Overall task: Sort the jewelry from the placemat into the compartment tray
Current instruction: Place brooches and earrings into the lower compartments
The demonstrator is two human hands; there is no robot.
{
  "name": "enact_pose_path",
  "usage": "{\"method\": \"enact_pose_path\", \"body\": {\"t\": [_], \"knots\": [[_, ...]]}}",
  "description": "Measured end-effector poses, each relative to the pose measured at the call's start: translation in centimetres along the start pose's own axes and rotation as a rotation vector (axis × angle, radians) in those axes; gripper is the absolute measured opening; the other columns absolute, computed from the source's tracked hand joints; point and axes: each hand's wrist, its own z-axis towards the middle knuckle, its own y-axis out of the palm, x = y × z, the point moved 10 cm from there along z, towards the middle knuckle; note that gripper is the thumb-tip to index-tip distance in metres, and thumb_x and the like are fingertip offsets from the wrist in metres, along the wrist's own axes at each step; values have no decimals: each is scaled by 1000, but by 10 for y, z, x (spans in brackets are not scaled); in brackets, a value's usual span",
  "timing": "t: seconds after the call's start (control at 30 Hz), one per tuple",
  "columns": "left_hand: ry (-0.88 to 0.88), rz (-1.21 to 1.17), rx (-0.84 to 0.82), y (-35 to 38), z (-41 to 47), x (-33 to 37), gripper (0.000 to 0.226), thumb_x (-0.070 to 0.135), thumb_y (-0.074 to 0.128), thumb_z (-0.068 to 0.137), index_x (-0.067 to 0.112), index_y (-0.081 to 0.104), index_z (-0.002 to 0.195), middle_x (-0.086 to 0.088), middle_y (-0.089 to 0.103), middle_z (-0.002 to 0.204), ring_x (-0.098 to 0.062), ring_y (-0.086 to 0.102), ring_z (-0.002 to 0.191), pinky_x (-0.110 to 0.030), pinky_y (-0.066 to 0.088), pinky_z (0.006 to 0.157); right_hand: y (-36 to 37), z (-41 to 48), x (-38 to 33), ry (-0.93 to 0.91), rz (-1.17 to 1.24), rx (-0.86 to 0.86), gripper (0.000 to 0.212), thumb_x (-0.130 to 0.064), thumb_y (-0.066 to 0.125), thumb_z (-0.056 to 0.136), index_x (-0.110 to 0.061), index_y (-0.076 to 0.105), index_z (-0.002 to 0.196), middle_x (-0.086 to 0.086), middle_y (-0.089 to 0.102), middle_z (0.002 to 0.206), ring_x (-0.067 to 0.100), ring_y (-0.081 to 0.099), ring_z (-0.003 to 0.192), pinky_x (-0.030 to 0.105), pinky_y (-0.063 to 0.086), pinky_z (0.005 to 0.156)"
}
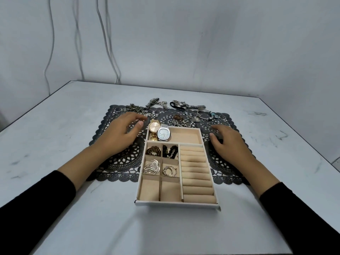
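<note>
A beige compartment tray [191, 203] sits in the middle of a black lace placemat [117, 162]. Its far compartment holds a gold watch [153, 127] and a silver watch [163, 134]. Small left compartments hold a brown bracelet [153, 151], black beads [170, 150], a silver brooch [152, 167] and silver hoops [169, 171]. Loose jewelry [181, 121] lies along the placemat's far edge. My left hand [122, 132] hovers left of the tray with relaxed fingers, its fingertips over small pieces. My right hand [227, 139] rests on the placemat right of the tray, holding nothing I can see.
A bangle with a turquoise bead [208, 115] lies at the far right of the placemat, and a dark watch [152, 102] and chains [134, 108] at the far left. The white marbled table [55, 126] ends at a grey wall with hanging cables [110, 52].
</note>
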Motion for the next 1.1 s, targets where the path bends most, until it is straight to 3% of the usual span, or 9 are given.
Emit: {"method": "enact_pose_path", "body": {"t": [0.23, 0.5, 0.67, 0.83, 1.1], "knots": [[-8, 221, -151, 21, 35, -30, 38, 31, 46, 102, 21, 53, 138, -1, 47, 146, -17, 42, 134, -30, 30, 109, 12, 39, -8, -93, 55, -7, 32, -19, 58, 92, -10, 61, 123, 6, 64, 122, 20, 56, 115, 21, 35, 97], [27, 285, -224, 37, 58, -46, 42, 36, 49, 100, 21, 53, 139, 1, 49, 146, -16, 44, 134, -29, 30, 109, 32, 83, -19, -173, 141, -59, 25, -19, 61, 92, -16, 67, 116, 1, 68, 112, 12, 60, 101, 5, 36, 79], [74, 275, -222, 41, 69, -48, 39, 37, 51, 99, 24, 57, 135, 3, 53, 141, -13, 47, 131, -29, 33, 110, 43, 99, -31, -226, 173, -87, 25, -23, 65, 89, -18, 69, 113, -4, 69, 112, 6, 58, 102, 23, 43, 94], [77, 235, -240, 43, 68, -49, 47, 47, 43, 93, 27, 59, 133, 7, 55, 139, -9, 47, 130, -30, 35, 110, 57, 111, -39, -257, 210, -151, 23, -25, 69, 86, -21, 71, 108, -5, 70, 105, 6, 61, 98, 13, 39, 82], [79, 214, -173, 37, 67, -46, 44, 46, 47, 91, 26, 63, 128, 8, 60, 131, -9, 53, 124, -33, 41, 108, 67, 115, -51, -314, 175, -197, 17, -18, 69, 85, -15, 74, 102, 2, 69, 98, 12, 59, 91, 16, 37, 75]]}}
